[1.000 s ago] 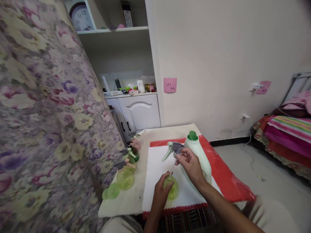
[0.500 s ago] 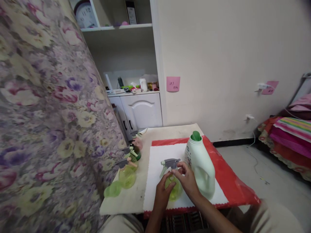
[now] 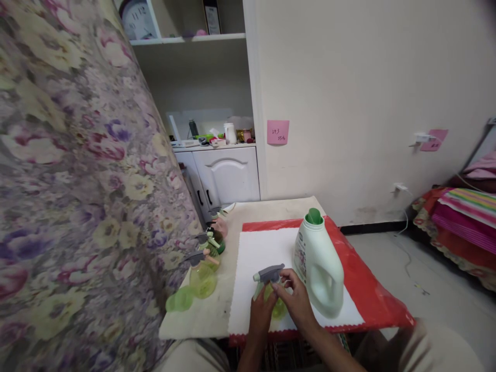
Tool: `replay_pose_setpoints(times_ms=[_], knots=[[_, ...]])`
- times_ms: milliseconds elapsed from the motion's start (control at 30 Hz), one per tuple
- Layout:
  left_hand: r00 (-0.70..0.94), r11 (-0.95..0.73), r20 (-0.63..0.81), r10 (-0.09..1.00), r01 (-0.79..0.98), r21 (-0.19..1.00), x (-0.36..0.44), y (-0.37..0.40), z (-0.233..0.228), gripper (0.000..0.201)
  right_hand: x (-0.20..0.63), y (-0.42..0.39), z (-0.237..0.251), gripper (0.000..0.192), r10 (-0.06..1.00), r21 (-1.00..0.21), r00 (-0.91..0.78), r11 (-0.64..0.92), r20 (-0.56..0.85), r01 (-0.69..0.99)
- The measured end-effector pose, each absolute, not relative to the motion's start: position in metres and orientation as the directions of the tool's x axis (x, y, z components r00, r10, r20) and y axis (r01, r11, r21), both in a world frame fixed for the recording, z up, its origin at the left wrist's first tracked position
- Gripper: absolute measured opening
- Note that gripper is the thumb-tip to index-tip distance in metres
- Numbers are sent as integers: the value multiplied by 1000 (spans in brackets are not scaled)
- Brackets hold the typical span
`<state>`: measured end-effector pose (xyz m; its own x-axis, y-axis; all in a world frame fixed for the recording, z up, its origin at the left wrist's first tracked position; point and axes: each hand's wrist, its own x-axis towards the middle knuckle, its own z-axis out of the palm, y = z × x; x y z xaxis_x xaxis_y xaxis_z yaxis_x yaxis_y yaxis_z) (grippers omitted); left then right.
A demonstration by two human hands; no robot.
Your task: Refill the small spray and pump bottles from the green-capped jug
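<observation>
**Sprayer head now seated on the bottle**

Down from mid-air a second ago, the grey sprayer (image 3: 268, 274) now sits on top of the small green bottle (image 3: 277, 307), and my view has swung slightly left.

Going by size: a flowered curtain (image 3: 70, 170) fills the left side, with a white cabinet (image 3: 227, 173) far behind it. On the table (image 3: 271, 209), a red sheet (image 3: 368, 289) lies under a white mat (image 3: 263, 248). A white jug (image 3: 318, 268) with a green spout stands upright on the mat, just right of my hands. Along the table's left edge I see a row of other spray bottles (image 3: 204, 268).

The green bottle stands on the near part of the mat, close to the table's near edge. My left hand (image 3: 262, 312) is wrapped around its body from the near side. My right hand (image 3: 294, 302) has its fingers pinched on the sprayer collar at the bottle's neck. The sprayer nozzle points left.
</observation>
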<state>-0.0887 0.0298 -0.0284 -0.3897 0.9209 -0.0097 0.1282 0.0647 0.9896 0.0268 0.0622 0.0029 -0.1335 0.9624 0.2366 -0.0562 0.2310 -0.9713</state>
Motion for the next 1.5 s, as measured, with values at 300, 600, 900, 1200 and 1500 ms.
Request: replay_pose_setpoints(times_ms=[300,600,900,1200,1500], knots=[[-372,-43,72,925,86,995,-88,34,-27,51,25,72,6,19,959,-972,-185,190,214,-139],[-399,-37,88,913,134,990,-89,36,-34,47,28,77,7,25,973,-988,-176,156,151,16],[-375,-40,79,924,110,993,-88,34,-37,45,27,75,11,23,969,-974,-164,204,186,98],[-439,-22,56,897,83,996,-86,36,-49,53,23,72,7,22,976,-970,-85,209,199,125],[-420,-16,47,906,77,997,-85,35,-40,63,36,83,5,33,918,-976,-333,209,216,-58]])
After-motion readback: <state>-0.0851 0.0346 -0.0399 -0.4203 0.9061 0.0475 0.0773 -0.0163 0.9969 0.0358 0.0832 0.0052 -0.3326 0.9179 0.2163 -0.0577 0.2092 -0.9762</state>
